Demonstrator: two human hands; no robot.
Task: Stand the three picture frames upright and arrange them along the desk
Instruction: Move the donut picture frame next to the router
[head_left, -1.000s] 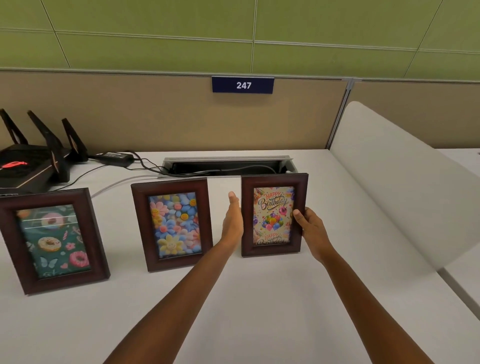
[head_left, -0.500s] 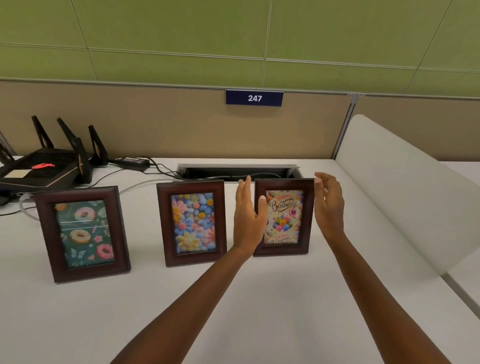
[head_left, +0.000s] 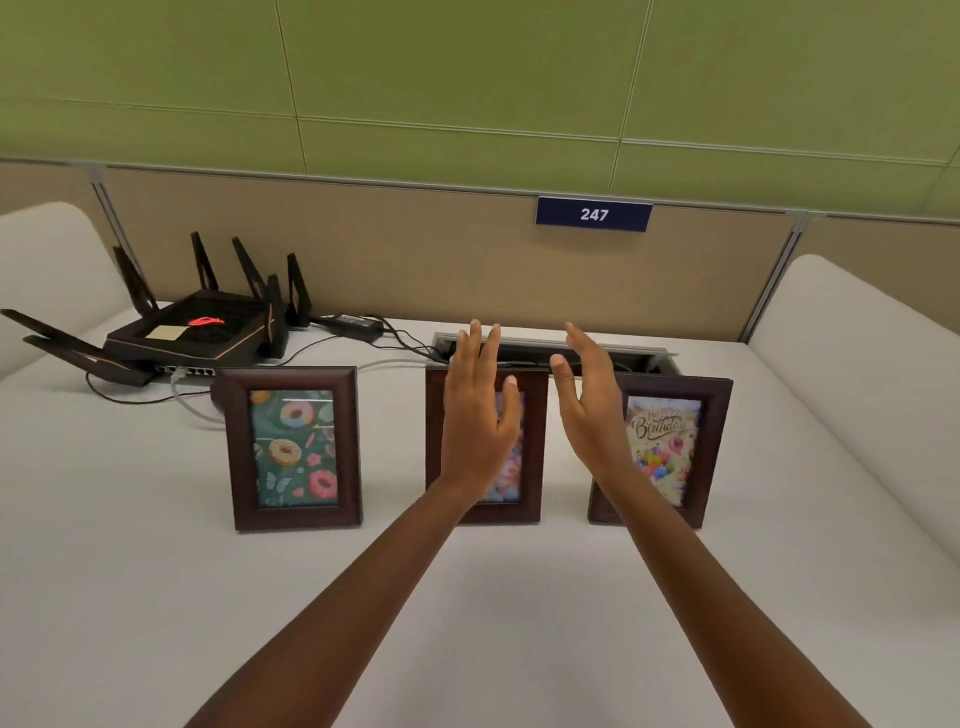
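Three dark wooden picture frames standing upright in a row across a white desk, well apart from one another, all facing the viewer. On the left, the doughnut frame, showing pastel doughnuts on a dark green ground. In the middle, the flower frame, largely covered by the left hand, raised in front of it with fingers spread wide and straight, gripping nothing. On the right, the birthday frame, lettered "Happy Birthday" above coloured balloons, its left edge partly hidden behind the right hand. Right hand likewise open, palm turned toward the left, fingers extended, holding nothing, hovering between the middle and right frames. Whether either hand touches a frame: impossible to tell. Both bare forearms reaching in from the near edge. Behind the frames, at the far side of the desk, an open cable slot with a metal rim. Far left, a black router with upright antennas and a red light, with black and grey cables trailing toward the slot. Beyond, a beige partition bearing a blue sign marked 247, green wall panels above.
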